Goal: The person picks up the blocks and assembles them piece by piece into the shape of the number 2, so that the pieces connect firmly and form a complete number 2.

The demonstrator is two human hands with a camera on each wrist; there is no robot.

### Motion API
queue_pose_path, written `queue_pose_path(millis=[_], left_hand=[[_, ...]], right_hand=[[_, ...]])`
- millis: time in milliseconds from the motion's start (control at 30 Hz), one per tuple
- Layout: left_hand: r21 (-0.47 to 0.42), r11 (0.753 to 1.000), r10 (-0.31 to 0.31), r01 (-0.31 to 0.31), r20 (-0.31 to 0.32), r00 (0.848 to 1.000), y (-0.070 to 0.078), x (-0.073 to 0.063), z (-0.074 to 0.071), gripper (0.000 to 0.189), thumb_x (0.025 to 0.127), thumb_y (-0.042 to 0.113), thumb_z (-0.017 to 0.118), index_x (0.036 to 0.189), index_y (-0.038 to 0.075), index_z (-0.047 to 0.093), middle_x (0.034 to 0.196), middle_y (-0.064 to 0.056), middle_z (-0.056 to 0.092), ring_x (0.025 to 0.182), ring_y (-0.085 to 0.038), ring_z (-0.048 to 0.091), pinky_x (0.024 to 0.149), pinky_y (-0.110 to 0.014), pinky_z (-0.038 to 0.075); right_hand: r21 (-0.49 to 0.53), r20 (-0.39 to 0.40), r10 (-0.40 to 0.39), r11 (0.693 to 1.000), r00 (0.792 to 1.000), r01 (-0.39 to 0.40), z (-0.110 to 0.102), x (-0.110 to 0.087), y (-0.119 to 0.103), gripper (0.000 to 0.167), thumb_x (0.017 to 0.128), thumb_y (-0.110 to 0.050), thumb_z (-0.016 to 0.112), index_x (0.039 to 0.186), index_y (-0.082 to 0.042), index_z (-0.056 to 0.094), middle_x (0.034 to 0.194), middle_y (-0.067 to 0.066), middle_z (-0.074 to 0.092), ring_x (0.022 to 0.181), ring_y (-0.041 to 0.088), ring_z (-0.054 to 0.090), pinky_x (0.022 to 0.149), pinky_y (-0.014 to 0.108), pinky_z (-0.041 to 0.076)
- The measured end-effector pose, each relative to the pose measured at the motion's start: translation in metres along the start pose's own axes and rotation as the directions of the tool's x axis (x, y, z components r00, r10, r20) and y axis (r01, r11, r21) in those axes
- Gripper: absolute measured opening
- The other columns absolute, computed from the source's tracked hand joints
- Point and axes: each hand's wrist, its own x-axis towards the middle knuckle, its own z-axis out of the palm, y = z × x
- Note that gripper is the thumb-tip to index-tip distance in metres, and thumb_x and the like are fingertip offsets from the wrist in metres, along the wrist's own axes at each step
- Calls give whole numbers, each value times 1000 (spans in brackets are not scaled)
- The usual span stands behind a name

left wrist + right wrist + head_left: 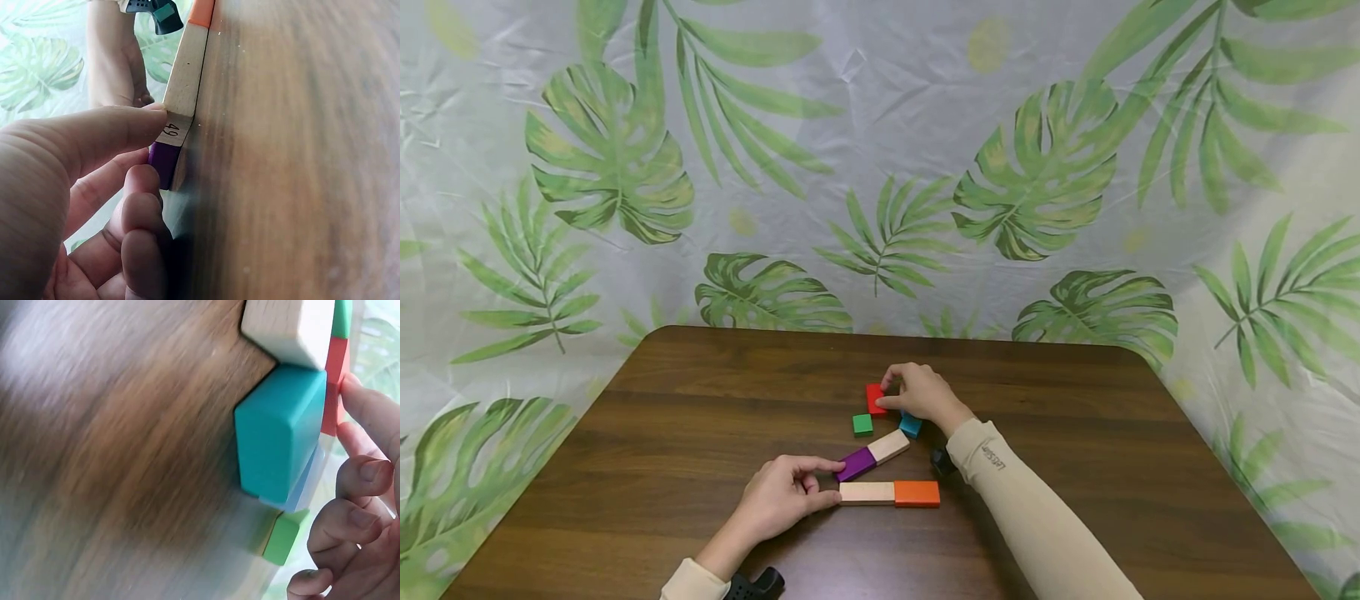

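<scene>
My left hand [786, 496] has its thumb at the left end of a plain wooden block [867, 493] marked 49, and its index finger touches a purple block [856, 464]. An orange block [917, 493] continues the front row. A second plain wooden block [889, 447] extends the purple one at a slant, its far end at a teal block [281, 431]. Farther back, my right hand [925, 396] pinches a red block [873, 398] between thumb and index finger. A green block [862, 425] lies just in front of the red.
In the right wrist view, a light-blue block [306, 478] and another green block [287, 537] show behind the teal one; my right hand hides them from the head view. The brown table [700, 400] ends before a leaf-patterned cloth [880, 125].
</scene>
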Motion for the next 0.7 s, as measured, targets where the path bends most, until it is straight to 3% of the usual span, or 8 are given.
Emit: queue_pose_path(millis=[300,533,700], left_hand=[[-8,1000,-3,3,8,1000,0,0,0,29,84,37,92,112,33,84,66,13,61,55,-1,46,52,-22,33],[-6,1000,-1,1,8,1000,0,0,0,29,84,37,93,111,34,84,66,14,62,55,-1,47,53,-22,33],[-4,1000,0,0,1,1000,-1,0,0,29,83,36,93,111,34,85,66,14,61,55,-1,47,53,-22,33]], right_hand=[[-34,-7,-8,999,1000,7,4,2,-7,24,96,-39,83,108,-20,74,69,0,55,62,15,48,61,30,38],[5,-27,-6,1000,1000,6,-3,3,-1,21,97,-36,82,108,-19,76,66,0,57,57,14,49,56,28,39],[26,-72,30,999,997,-29,-14,4,9,20,98,-32,81,111,-17,76,75,2,62,62,15,52,59,29,41]])
